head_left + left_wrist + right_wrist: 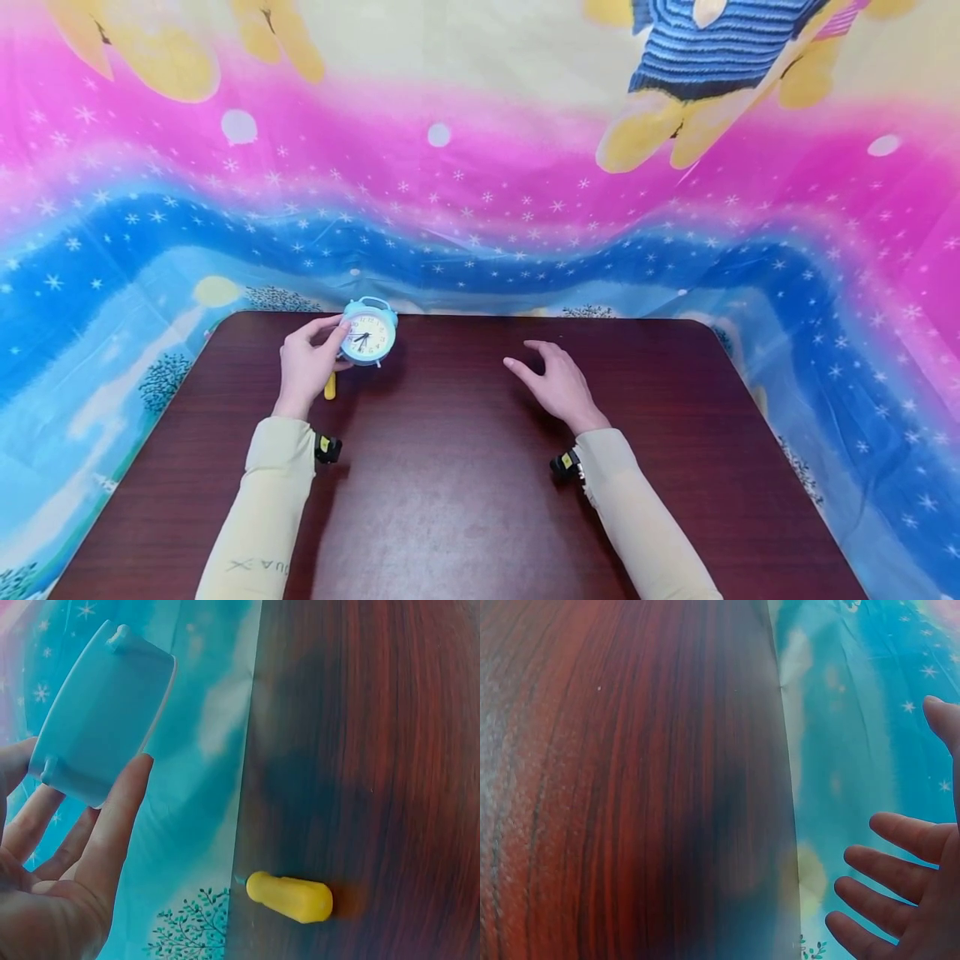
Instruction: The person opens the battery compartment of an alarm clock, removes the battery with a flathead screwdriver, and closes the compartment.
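A light blue alarm clock [367, 335] with a white face and a top handle is held up above the far left of the table by my left hand [309, 362]. The thumb lies at the edge of its face, and the fingers are behind it. In the left wrist view the underside of the clock [109, 712] shows, with two small feet. Below the hand, a yellow object [291, 897] with a rounded end lies on the table; its kind is unclear. Over the right half of the table my right hand [558, 383] hovers, fingers spread and holding nothing.
The dark brown wooden table [465, 500] has rounded far corners. A patterned cloth [480, 200] in pink, blue and cream hangs along its back and sides. Each wrist wears a small black camera [327, 448].
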`<state>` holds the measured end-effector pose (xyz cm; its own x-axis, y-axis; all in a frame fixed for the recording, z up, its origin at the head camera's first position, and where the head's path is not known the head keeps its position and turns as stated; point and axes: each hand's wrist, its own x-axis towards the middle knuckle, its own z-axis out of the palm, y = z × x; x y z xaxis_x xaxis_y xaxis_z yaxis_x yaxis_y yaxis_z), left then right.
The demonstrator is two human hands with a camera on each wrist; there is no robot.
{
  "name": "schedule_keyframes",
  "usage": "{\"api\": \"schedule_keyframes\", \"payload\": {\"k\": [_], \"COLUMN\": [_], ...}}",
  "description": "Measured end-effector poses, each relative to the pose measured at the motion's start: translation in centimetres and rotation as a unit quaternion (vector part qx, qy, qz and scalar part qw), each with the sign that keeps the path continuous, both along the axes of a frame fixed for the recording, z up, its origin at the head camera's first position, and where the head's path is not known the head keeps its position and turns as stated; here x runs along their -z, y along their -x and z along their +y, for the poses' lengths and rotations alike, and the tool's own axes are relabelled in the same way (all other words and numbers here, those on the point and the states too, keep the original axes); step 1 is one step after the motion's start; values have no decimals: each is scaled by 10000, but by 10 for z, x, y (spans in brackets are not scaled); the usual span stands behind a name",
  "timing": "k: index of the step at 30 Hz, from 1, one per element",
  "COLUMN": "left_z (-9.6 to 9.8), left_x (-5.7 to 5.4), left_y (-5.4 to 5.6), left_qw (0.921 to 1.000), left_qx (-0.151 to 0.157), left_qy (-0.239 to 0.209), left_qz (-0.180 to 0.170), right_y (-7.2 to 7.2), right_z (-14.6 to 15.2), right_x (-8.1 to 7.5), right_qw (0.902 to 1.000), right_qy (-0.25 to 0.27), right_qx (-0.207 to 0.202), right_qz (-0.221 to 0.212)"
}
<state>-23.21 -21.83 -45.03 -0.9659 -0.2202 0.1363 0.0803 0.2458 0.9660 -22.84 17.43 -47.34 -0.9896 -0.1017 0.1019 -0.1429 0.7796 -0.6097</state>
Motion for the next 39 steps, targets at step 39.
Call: {"api": "schedule_keyframes", "payload": {"k": [39], "left_z": [94], "left_x": [16], "left_y": [-8], "left_qw": [9898], "left_qx": [1061], "left_qy": [-939], "left_qz": [-177], "right_y": [-4], "right_z": [-13], "right_x": [-2], "right_qw": [9981], "right_qy": [517], "right_qx": [-305], "right_qz": [-138]}}
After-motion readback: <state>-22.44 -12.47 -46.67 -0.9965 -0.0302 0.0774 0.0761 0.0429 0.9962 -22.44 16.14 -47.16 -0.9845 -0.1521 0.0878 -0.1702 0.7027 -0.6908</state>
